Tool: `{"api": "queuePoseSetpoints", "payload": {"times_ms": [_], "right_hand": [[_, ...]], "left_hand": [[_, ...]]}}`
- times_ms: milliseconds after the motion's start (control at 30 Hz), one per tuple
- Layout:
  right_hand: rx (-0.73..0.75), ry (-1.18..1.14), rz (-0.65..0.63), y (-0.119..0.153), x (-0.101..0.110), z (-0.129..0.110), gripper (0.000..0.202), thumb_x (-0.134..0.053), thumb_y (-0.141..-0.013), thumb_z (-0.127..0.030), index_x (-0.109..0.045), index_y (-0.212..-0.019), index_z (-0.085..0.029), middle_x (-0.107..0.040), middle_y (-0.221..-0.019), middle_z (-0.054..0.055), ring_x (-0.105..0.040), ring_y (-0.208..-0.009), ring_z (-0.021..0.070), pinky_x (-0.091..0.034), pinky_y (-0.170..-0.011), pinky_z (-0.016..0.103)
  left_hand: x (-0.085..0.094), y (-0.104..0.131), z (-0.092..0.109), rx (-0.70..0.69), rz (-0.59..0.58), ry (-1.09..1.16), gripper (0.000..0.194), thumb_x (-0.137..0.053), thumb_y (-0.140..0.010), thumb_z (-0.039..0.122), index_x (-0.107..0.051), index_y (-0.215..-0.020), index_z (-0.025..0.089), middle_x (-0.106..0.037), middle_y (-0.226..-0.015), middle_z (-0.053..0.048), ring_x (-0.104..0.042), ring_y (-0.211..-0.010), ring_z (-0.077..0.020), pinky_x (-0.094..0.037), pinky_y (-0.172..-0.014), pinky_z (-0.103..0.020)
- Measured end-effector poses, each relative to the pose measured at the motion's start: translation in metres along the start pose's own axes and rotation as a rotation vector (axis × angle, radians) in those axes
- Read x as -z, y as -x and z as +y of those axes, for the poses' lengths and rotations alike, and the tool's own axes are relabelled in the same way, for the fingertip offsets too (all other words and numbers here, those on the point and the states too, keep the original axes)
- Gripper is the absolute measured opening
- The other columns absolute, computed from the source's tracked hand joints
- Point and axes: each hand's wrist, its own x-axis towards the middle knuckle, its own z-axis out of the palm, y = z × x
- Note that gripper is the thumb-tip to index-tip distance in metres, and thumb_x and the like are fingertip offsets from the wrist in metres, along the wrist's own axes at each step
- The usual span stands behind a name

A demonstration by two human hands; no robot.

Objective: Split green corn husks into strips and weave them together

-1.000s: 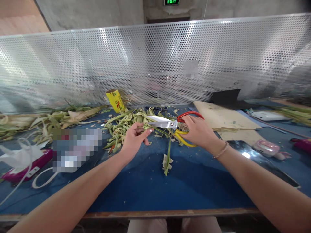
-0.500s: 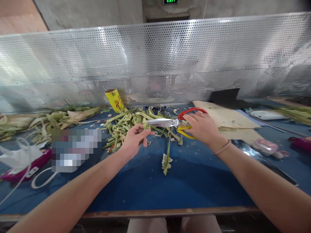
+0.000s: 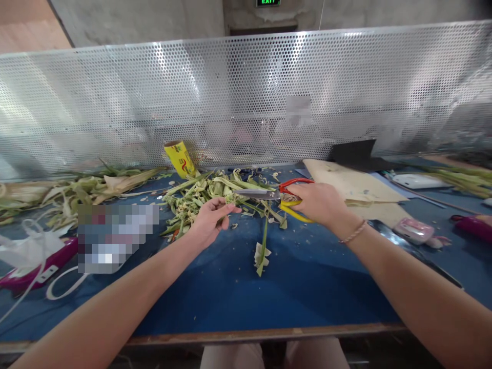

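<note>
My right hand is wrapped round the scissors, which have one red and one yellow handle. Their blades point left, over a pile of green husk strips and just above the fingers of my left hand. That hand is closed in a pinch at the pile's near right side; what is between its fingers is too small to make out. A long green strip with a pale, ragged end lies on the blue table below the blades.
A yellow tube leans behind the pile. More husks, a magenta device and a white cable are at the left. Brown paper, a pink case and a dark flat object are at the right. A perforated metal screen stands behind.
The fingers of my right hand have shifted on the scissors' handles, and the blades have turned slightly. My left hand has barely moved. The whole view has shifted a little.
</note>
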Motion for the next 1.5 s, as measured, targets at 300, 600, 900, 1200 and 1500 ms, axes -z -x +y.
{"api": "queuePoseSetpoints", "payload": {"times_ms": [300,600,900,1200,1500], "right_hand": [[-0.029,-0.059,0.048,0.002,-0.001,-0.001,0.034,-0.045,-0.076,-0.045,-0.051,-0.095,-0.018,-0.064,-0.082,0.006,-0.058,-0.068,0.0209,-0.034,-0.054,0.028],[0.023,-0.06,0.024,0.004,0.007,-0.013,0.032,-0.049,-0.073,-0.04,-0.054,-0.096,-0.019,-0.064,-0.083,0.006,-0.058,-0.071,0.0217,-0.038,-0.061,0.03],[0.023,-0.07,0.035,0.004,0.004,-0.015,0.03,-0.051,-0.072,-0.033,-0.056,-0.097,-0.019,-0.065,-0.084,0.006,-0.059,-0.074,0.0219,-0.039,-0.061,0.029],[0.012,-0.086,0.02,0.003,-0.003,-0.011,0.03,-0.053,-0.071,-0.028,-0.056,-0.099,-0.019,-0.066,-0.086,0.006,-0.059,-0.075,0.0208,-0.04,-0.061,0.028],[0.014,-0.061,-0.001,0.004,-0.003,-0.013,0.027,-0.051,-0.071,-0.025,-0.058,-0.098,-0.022,-0.067,-0.083,0.003,-0.061,-0.073,0.0199,-0.033,-0.052,0.026]], "left_hand": [[0.006,-0.004,-0.006,-0.301,0.227,-0.537,0.025,-0.062,-0.062,0.019,-0.056,-0.086,0.017,-0.059,-0.066,0.002,-0.05,-0.039,-0.0067,-0.04,-0.044,-0.022],[0.01,-0.008,-0.009,-0.373,0.287,-0.604,0.031,-0.061,-0.064,0.022,-0.06,-0.094,0.018,-0.06,-0.081,-0.003,-0.056,-0.055,-0.0108,-0.047,-0.054,-0.024],[0.007,-0.003,-0.005,-0.423,0.259,-0.56,0.029,-0.062,-0.064,0.016,-0.06,-0.092,0.021,-0.059,-0.08,-0.001,-0.057,-0.052,-0.0087,-0.047,-0.065,-0.025],[0.002,0.002,0.001,-0.375,0.272,-0.592,0.045,-0.064,-0.063,0.015,-0.056,-0.106,0.024,-0.057,-0.076,0.002,-0.057,-0.05,-0.0082,-0.045,-0.08,-0.03],[0.004,-0.001,-0.002,-0.336,0.268,-0.61,0.038,-0.064,-0.062,0.017,-0.06,-0.099,0.024,-0.056,-0.077,0.001,-0.058,-0.049,-0.0096,-0.047,-0.066,-0.026]]}}
